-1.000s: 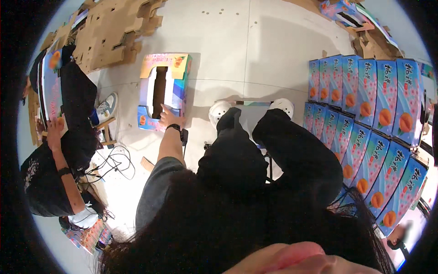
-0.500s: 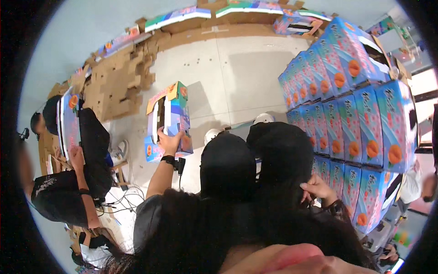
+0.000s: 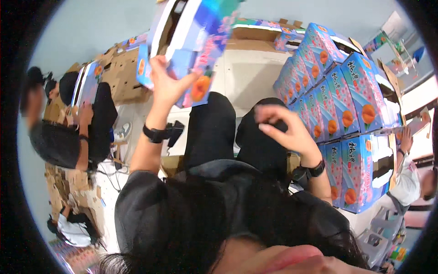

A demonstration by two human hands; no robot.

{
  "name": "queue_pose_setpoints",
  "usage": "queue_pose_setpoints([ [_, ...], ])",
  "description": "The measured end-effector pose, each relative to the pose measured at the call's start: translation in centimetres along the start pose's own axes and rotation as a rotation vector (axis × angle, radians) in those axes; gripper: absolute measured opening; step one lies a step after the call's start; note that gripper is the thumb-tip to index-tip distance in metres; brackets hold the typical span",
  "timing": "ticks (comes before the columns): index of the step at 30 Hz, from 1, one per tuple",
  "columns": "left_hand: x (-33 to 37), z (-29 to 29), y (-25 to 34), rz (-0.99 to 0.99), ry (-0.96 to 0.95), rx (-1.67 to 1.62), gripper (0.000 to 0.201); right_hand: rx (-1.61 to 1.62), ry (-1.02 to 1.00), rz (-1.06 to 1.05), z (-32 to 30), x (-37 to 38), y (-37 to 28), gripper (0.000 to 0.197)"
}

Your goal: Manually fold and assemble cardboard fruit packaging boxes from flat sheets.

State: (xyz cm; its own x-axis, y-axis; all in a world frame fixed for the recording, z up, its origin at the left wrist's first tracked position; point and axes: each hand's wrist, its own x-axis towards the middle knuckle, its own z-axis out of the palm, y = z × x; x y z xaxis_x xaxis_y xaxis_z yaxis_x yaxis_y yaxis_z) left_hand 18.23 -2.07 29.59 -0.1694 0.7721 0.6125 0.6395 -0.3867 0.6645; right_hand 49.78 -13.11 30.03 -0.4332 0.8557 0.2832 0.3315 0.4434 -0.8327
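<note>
A blue and pink cardboard carton with peach pictures is raised in front of me, partly cut off by the top of the view. My left hand grips its near end, thumb on one side and fingers at the slotted top face. A dark gap runs between the white-edged flaps of that top. Over my right knee hovers my right hand, smeared a little by motion, thumb and fingers apart and nothing in it. The stacked cartons to its right are the nearest goods to that hand.
Stacked cartons of the same print rise at my right. Flattened cardboard lies at the left and far side. On my left a seated person holds a similar carton. Another person reaches to the stack from the right.
My left hand has lifted the carton off the floor, up and forward. My right hand has come up from beside my right thigh to over the knee, its fingers opening.
</note>
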Motion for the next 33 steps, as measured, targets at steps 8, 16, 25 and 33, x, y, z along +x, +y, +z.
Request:
queue_pose_setpoints([
  [8, -7.1, 0.9, 10.5, 0.317, 0.109, -0.097, 0.084, 0.376, 0.327, -0.144, 5.7, 3.6, -2.1, 0.108],
  [16, -14.4, 2.1, 8.5, 0.365, -0.153, 0.116, 0.099, 0.729, 0.332, 0.127, 6.8, 2.7, 2.1, 0.086],
  [25, -10.1, -6.9, 4.3, 0.537, 0.364, 0.087, 0.123, 0.689, 0.296, 0.173, 5.4, 1.0, 5.1, 0.081],
  [33, -8.1, -11.6, -1.0, 0.073, -0.300, -0.513, 0.139, 0.590, 0.026, 0.210, 4.0, 0.2, 4.2, 0.063],
])
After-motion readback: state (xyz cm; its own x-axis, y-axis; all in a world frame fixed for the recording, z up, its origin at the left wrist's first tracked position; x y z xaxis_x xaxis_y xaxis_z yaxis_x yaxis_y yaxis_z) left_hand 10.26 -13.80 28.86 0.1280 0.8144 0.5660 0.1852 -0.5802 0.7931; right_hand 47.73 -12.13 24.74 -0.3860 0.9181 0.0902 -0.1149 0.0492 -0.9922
